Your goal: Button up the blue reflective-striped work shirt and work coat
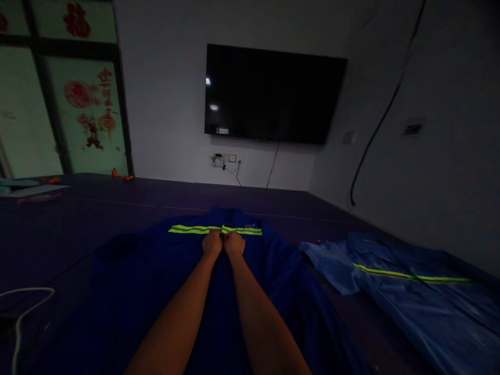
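The left hand [212, 244] and right hand [235, 244] pinched the blue jacket [221, 291] in narrowed fingers, seemingly aligning its front. Its collar [227, 213] faced the purple surface's [128, 200] far edge.

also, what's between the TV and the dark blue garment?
Head view: beneath the TV, the wall with sockets and thin cables, then a strip of purple surface up to the collar of the dark blue garment.

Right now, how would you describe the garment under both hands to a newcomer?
Below the black television stretches a purple surface. In its middle lies a yellow-striped blue garment, the left hand and right hand together at its front. Its blue is deeper than that of the faded garment at right, and only it is held.
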`<state>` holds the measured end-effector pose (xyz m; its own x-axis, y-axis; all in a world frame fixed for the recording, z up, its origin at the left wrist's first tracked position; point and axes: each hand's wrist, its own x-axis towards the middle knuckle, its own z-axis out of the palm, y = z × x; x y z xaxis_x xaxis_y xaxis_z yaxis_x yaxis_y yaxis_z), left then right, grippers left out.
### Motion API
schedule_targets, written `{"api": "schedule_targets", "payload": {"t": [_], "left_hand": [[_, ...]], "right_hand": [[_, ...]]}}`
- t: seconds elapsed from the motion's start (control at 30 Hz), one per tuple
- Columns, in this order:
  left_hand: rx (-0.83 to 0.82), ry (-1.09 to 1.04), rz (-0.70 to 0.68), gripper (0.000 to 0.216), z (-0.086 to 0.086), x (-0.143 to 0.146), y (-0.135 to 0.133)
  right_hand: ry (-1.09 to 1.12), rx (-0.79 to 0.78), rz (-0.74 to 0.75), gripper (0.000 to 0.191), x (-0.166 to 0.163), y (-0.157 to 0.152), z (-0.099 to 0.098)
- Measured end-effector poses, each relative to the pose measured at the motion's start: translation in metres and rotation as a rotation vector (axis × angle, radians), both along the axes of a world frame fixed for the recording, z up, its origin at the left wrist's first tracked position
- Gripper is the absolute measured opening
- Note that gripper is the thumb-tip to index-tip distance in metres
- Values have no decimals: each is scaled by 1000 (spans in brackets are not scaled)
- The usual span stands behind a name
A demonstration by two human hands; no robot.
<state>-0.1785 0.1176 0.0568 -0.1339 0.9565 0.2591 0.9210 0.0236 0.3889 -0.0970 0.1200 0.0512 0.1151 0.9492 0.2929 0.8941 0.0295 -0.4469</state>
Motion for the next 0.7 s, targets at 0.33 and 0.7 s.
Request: {"api": "schedule_targets", "payload": {"t": [0.33, 0.7], "left_hand": [[-26, -59, 30, 27, 0, -4, 4], [-10, -153, 82, 21, 1, -6, 6]], "right_hand": [[65, -10, -77, 25, -3, 7, 1], [139, -34, -56, 22, 1, 17, -2]]}}
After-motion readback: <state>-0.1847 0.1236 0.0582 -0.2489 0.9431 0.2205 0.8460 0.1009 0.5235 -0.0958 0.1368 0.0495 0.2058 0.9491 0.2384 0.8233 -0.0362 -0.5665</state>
